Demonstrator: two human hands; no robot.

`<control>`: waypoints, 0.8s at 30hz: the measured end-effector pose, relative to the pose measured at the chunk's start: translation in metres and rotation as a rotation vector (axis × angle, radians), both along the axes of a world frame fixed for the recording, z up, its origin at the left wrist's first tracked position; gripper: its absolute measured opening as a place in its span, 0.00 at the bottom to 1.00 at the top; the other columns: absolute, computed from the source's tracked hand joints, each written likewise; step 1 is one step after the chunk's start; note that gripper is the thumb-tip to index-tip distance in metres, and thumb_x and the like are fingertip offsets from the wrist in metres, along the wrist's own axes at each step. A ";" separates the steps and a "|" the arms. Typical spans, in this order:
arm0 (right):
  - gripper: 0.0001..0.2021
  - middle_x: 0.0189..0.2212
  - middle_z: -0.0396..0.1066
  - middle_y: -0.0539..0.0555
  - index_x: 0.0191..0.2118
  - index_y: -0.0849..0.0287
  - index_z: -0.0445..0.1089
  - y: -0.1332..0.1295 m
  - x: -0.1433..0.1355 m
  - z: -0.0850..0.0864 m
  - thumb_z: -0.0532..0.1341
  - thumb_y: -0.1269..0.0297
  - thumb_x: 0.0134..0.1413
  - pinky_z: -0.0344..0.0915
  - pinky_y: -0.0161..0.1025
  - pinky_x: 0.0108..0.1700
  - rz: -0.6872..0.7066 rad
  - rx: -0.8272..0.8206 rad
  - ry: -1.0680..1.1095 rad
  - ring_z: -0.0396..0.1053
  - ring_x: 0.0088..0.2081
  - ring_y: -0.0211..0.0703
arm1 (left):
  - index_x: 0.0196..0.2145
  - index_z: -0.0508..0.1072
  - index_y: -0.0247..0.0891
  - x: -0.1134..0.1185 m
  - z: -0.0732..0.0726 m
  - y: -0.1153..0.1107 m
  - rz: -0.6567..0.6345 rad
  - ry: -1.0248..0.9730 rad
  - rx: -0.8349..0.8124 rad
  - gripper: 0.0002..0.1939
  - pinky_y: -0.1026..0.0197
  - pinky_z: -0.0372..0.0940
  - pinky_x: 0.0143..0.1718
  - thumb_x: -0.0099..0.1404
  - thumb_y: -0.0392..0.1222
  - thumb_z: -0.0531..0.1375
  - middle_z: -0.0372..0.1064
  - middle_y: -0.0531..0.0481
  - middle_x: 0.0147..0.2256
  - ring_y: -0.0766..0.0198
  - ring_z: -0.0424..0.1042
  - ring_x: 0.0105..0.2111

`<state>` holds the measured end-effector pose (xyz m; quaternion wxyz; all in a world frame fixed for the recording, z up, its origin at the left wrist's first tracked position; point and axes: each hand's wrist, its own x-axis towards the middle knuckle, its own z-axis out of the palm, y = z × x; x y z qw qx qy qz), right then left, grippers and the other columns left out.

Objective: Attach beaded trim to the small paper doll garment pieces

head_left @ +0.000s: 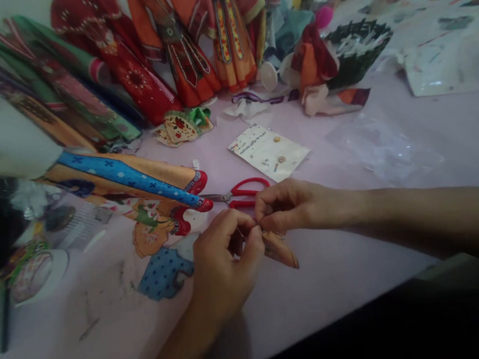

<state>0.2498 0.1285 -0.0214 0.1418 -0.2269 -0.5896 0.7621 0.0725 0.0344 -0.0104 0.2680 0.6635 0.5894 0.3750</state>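
Observation:
My left hand point(228, 262) is closed in a pinch at the edge of a small orange fabric piece point(281, 250), which hangs out between my hands. Fingertips of my right hand point(299, 205) press together right against the left ones, at the top of this piece. Whatever is pinched there is too small or too hidden to name. Scissors point(249, 187) with red handles lie just behind my hands. To the left are a blue star-patterned cloth piece point(164, 272), an orange cloth piece point(148, 239) and an orange doll garment with a blue band point(133, 177).
Doll costumes in red point(139, 79) and orange point(232, 39) stand along the back. A white card point(268, 151) bears small gold ornaments. Clear plastic point(384, 143) and a dark woven basket point(358, 49) are at right. A tape roll point(57, 270) lies at left.

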 end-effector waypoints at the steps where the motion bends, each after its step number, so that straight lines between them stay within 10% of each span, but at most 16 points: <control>1: 0.04 0.25 0.70 0.48 0.33 0.63 0.69 0.000 0.000 -0.001 0.64 0.68 0.56 0.64 0.33 0.33 0.001 0.020 0.001 0.67 0.29 0.34 | 0.29 0.70 0.39 0.000 0.000 0.000 0.006 -0.002 -0.008 0.06 0.65 0.58 0.23 0.65 0.36 0.58 0.65 0.57 0.24 0.69 0.63 0.22; 24: 0.04 0.26 0.70 0.48 0.34 0.62 0.70 0.001 0.000 0.000 0.65 0.68 0.57 0.63 0.33 0.34 0.012 -0.071 0.023 0.67 0.29 0.33 | 0.28 0.69 0.40 -0.002 0.001 -0.001 0.038 -0.105 -0.078 0.08 0.64 0.55 0.24 0.66 0.35 0.57 0.62 0.58 0.23 0.69 0.60 0.23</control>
